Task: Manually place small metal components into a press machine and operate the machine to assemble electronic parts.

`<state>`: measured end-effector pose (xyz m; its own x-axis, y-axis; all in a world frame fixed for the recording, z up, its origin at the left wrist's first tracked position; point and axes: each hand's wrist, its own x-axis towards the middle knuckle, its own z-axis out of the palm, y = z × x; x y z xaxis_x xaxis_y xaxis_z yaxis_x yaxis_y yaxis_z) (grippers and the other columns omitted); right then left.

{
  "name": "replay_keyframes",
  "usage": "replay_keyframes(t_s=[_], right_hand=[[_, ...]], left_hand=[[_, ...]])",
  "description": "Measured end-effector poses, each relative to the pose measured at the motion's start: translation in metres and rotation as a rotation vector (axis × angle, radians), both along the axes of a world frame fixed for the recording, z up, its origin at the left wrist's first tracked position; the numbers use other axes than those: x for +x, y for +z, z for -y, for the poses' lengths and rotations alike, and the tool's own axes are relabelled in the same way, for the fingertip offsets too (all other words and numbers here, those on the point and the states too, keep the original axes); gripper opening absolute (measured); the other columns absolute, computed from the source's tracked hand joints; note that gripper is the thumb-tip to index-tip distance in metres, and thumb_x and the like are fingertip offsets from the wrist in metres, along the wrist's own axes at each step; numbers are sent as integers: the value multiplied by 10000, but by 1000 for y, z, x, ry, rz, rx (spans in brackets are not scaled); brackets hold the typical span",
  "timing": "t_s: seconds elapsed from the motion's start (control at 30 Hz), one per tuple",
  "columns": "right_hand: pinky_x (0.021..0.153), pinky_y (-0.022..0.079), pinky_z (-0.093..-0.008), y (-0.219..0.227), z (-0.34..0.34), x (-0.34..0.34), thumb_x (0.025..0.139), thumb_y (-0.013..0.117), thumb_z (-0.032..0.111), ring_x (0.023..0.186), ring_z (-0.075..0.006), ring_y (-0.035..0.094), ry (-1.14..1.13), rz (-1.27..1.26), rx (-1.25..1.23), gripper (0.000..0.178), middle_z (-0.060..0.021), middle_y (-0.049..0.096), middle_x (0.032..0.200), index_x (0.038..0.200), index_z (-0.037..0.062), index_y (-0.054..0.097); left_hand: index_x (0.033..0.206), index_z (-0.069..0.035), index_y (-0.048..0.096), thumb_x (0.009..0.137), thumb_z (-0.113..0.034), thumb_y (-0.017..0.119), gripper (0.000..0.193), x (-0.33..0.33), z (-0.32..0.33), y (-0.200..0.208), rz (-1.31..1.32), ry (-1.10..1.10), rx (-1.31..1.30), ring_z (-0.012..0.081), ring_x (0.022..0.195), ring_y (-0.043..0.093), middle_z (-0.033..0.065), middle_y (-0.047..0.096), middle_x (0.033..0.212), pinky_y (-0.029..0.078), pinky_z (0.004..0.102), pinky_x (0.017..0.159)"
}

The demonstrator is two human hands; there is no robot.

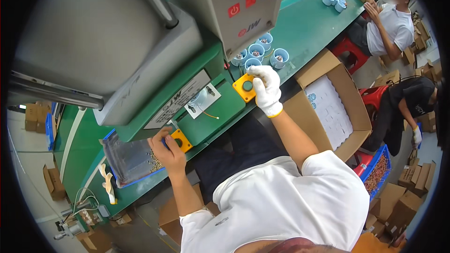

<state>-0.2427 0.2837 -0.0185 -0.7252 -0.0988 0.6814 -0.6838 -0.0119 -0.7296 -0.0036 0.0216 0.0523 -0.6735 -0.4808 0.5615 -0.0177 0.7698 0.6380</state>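
My left hand (171,155), bare, is at a yellow push-button box (186,144) with a dark round button, its fingers apart and the thumb side over the button. A small dark blue patch shows at its fingers; I cannot make out what it is. My right hand (267,91), in a white knit glove, rests at a second yellow button box (238,84) with a green button; its fingers are bent, apart from the thumb. Between the boxes, a light blue cup (200,97) with a yellow wire sits in the metal fixture (212,94) under the grey-and-green press (187,65).
Several light blue cups (280,58) with parts inside stand beyond my right hand. A blue-rimmed tray (126,159) of small metal parts and a glove (107,185) lie at left. An open carton (358,107) stands at right. Two people sit on red stools farther right.
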Motion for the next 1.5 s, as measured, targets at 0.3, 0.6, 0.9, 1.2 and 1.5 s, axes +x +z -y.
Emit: replay_keyframes(t_s=[0.3,0.6,0.9,1.2,1.5], right_hand=[[960,552,-481,12,-1,5,832,736,36,1044,-370,701,-70,-258,200,337,-129,748,1117,1168,63,756],[960,552,-475,10,-1,5,852,733,34,1042,-366,707,-87,-230,195,304,-131,754,1126,1154,63,760],[957,559,-471,12,-4,-1,900,711,57,1041,-351,709,-46,-253,217,241,-124,765,1106,1136,51,763],[979,553,-446,7,-3,0,958,709,79,1058,-335,702,-18,-224,185,208,-122,772,1125,1156,43,763],[1012,549,-447,7,-5,0,1017,649,103,1098,-333,706,15,-236,194,200,-145,779,1153,1166,4,738]], left_hand=[[1085,43,630,1183,-193,523,277,-12,-7,-30,-37,-56,247,257,914,686,161,721,1011,540,374,854],[1011,29,691,1096,-136,684,186,-17,-12,-20,51,-32,78,234,824,682,130,720,930,543,337,786],[1015,66,785,881,114,826,148,-20,-7,-2,-20,-26,117,198,876,750,133,798,950,575,295,812],[1229,-8,813,888,-116,938,379,-66,23,47,91,-204,97,161,1013,751,83,829,1161,603,327,902],[1265,-68,818,949,-373,882,443,-103,56,26,384,-279,-160,216,1031,774,94,832,1177,602,363,915]])
